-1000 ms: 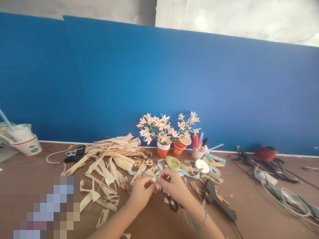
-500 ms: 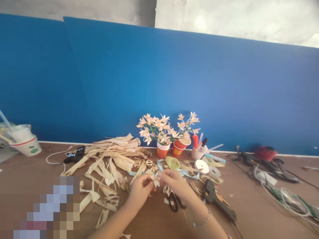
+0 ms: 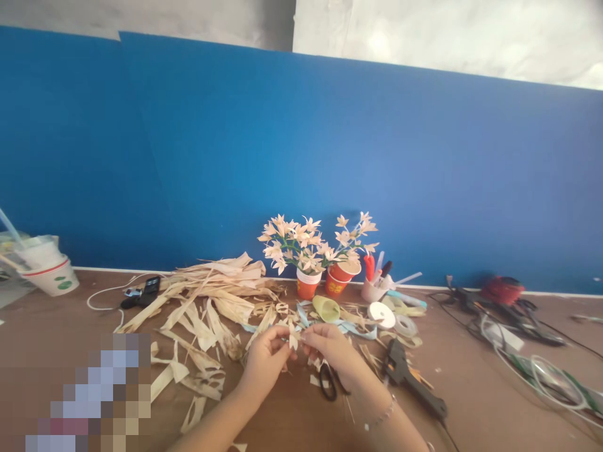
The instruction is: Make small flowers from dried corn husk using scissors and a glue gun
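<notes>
A small cream flower (image 3: 294,337), which looks made of dried husk, is held up between my two hands above the table. My left hand (image 3: 269,356) pinches it from the left, thumb and fingers closed. From the right, the fingertips of my right hand (image 3: 330,349) are pressed together at the edge of its petals. Scissors with black handles (image 3: 328,382) lie under my right hand, their blades partly hidden. Behind the hands, similar flowers (image 3: 301,235) on green stems stand in an orange paper cup (image 3: 308,285). A second bunch (image 3: 357,232) leans from another orange cup (image 3: 336,282).
Dried husk strips (image 3: 217,301) cover the table's left side. A black glue gun (image 3: 414,380) lies right of my right hand. Behind it are a white tape roll (image 3: 381,316) and a tool cup (image 3: 372,290). Cables (image 3: 541,376) spread far right; a white tub (image 3: 51,277) stands far left.
The flower has turned slightly between my fingers, its petals now more upright. My right fingertips have shifted a little to the right; my left hand has barely moved.
</notes>
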A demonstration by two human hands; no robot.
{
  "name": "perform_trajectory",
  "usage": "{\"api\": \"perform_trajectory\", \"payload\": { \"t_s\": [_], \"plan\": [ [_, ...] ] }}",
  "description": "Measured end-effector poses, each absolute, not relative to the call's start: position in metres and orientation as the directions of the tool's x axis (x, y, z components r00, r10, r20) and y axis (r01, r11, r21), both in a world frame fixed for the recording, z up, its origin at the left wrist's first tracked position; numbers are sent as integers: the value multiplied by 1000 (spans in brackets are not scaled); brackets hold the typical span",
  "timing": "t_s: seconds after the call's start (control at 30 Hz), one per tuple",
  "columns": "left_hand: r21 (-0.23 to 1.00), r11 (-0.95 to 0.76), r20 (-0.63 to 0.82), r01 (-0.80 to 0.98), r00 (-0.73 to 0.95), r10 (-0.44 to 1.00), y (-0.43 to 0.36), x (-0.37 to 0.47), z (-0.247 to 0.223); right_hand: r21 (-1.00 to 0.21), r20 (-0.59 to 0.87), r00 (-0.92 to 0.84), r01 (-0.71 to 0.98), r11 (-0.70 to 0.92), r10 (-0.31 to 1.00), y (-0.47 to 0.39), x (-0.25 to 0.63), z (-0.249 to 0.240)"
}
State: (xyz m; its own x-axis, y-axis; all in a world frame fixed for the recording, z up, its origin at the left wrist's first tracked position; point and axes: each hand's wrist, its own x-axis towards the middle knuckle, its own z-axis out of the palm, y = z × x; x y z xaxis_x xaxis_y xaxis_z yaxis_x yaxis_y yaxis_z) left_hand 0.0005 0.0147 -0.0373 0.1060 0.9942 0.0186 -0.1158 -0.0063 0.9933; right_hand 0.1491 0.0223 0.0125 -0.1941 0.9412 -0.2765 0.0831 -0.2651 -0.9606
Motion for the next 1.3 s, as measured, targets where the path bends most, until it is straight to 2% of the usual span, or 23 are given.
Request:
{"api": "perform_trajectory", "payload": {
  "t_s": [0.2,0.43,0.73,0.8,0.9,1.0,1.1,1.2,1.3],
  "plan": [
    [995,-93,93,-33,5,996,15,-2,-40,-948,-316,-160,10,-318,935,22,141,3],
    [946,-296,302,132,-26,953,15,-5,-41,-929,-359,-186,-27,-370,915,23,139,-2],
    [937,-277,294,215,-54,954,14,-6,-38,-934,-349,-184,-7,-356,919,22,137,-3],
    [929,-277,301,247,-65,951,14,-6,-38,-967,-256,-133,26,-255,958,21,136,-4],
    [933,-253,280,255,-77,957,15,-7,-35,-985,63,-10,162,63,998,16,136,0],
    [939,-236,267,250,-100,958,14,-7,-33,-816,400,-78,423,394,913,7,135,6],
    [936,-248,285,248,-126,950,14,-7,-33,-539,562,-262,604,588,785,1,132,8],
    [931,-260,299,258,-127,946,13,-7,-34,-356,603,-307,723,593,736,1,129,1],
    [923,-258,303,285,-124,945,13,-7,-34,-281,629,-293,779,561,720,2,128,-5]
  ]
}}
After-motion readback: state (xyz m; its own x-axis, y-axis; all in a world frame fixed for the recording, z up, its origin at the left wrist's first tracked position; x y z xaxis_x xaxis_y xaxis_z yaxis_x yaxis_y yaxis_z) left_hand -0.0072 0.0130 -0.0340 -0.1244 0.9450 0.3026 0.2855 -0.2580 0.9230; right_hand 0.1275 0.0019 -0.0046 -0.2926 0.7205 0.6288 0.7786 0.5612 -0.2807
